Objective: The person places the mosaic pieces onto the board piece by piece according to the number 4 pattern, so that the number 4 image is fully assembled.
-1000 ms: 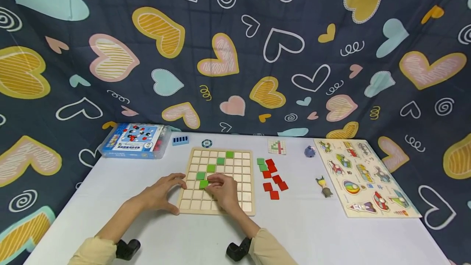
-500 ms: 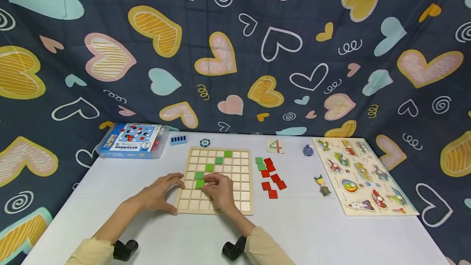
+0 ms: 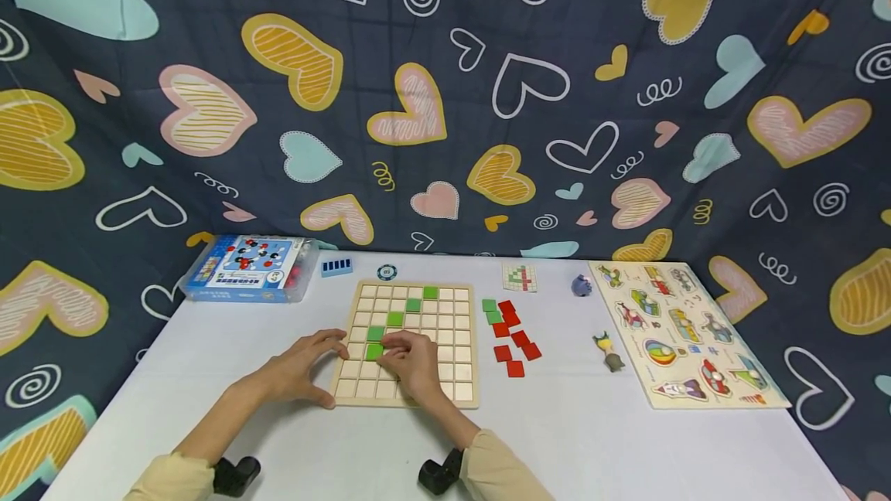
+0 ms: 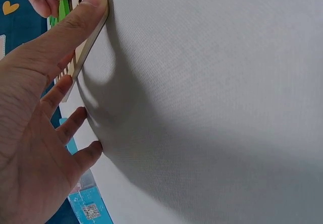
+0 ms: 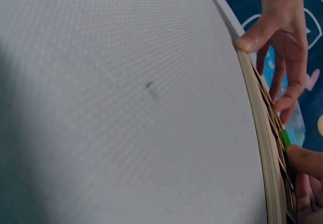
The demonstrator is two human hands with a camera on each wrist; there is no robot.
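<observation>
A square wooden grid board (image 3: 455, 400) lies at the middle of the table. My left hand (image 3: 301, 368) rests at its left side, thumb on the front corner and fingers spread loosely along the edge. In the left wrist view the thumb of the left hand (image 4: 45, 67) presses the board's edge (image 4: 90, 47). My right hand (image 3: 414, 366) reaches over the board and pinches a green square tile (image 3: 373, 352) at its right side, within the grid. Just above it sits another green tile (image 3: 376, 333). Several green tiles form a diagonal toward the upper right.
Loose red tiles (image 3: 515, 369) and green tiles (image 3: 489, 305) lie right of the board. Behind are a small pattern card (image 3: 520, 277), a round chip (image 3: 387, 272), a blue block (image 3: 337, 267) and a plastic case (image 3: 247, 269). Small figures (image 3: 612, 362) and a picture puzzle (image 3: 685, 339) stand right.
My right hand has shifted slightly left with the green tile, which now lies more squarely below the neighbouring green tile. The left hand keeps its place at the board's edge.
</observation>
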